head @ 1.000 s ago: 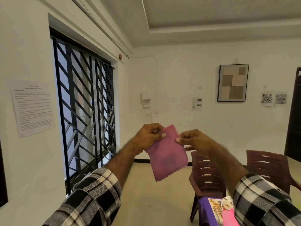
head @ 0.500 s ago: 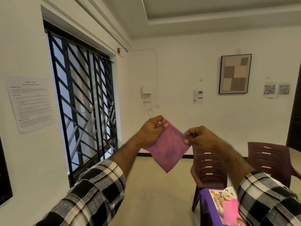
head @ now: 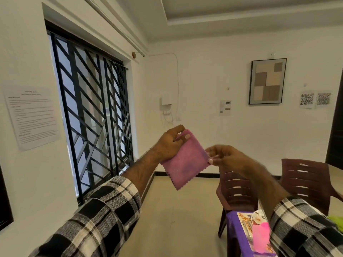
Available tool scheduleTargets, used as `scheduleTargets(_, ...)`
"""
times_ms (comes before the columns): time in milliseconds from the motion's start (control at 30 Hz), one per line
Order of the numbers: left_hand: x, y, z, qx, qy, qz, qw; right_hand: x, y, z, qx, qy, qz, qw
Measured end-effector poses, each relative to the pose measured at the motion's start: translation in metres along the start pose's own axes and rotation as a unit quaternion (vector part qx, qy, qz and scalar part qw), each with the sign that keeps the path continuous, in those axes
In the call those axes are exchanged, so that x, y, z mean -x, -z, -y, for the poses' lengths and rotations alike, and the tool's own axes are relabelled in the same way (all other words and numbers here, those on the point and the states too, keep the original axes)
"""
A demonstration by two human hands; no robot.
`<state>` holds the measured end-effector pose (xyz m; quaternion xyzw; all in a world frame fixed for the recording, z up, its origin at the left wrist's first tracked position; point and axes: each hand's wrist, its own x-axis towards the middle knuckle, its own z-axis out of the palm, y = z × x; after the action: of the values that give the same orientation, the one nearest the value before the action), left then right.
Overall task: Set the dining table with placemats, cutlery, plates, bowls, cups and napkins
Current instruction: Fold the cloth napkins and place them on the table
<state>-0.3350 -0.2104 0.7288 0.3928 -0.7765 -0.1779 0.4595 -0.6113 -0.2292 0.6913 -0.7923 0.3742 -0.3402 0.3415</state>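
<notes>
I hold a pink folded napkin up in the air at chest height. My left hand pinches its upper left corner between thumb and fingers. My right hand pinches its right corner with thumb and fingertips, a little blurred. The napkin hangs as a tilted square with a zigzag lower edge. At the bottom right, a purple placemat lies on the table with a printed plate and a pink cup on it, partly hidden by my right sleeve.
Two dark brown plastic chairs stand at the table's far side. The beige table top shows at the right edge. A barred window fills the left wall. Beige floor lies between the window and the table.
The napkin has turned more onto its corner and dropped slightly. My right hand has slid lower along the napkin's right edge. The camera has tilted so the table setting shows more.
</notes>
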Motion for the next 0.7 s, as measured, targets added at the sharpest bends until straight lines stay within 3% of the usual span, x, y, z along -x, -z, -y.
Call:
scheduleTargets(100, -0.002, -0.009, -0.009, -0.014, -0.012, 0.026, 0.999, 0.001, -0.009, 0.017, -0.134, 0.035, -0.045, 0.989)
scheduleTargets(233, -0.005, -0.010, -0.019, 0.021, 0.025, 0.036, 0.999, -0.001, -0.018, 0.014, -0.110, 0.050, -0.077, 0.990)
scheduleTargets(433, 0.022, 0.001, -0.002, -0.011, 0.170, 0.191, 0.967, 0.006, -0.010, 0.000, -0.158, 0.003, -0.087, 0.984)
scheduleTargets(500, 0.033, 0.000, 0.013, 0.076, 0.188, 0.150, 0.968, 0.006, -0.011, -0.011, -0.183, -0.015, -0.108, 0.977)
scheduleTargets(600, 0.042, -0.016, 0.036, 0.265, 0.228, -0.028, 0.936, 0.008, -0.019, -0.021, -0.241, -0.026, -0.108, 0.964)
scheduleTargets(700, 0.047, -0.039, 0.058, 0.288, 0.264, -0.174, 0.904, 0.009, -0.037, -0.030, -0.247, -0.037, -0.075, 0.965)
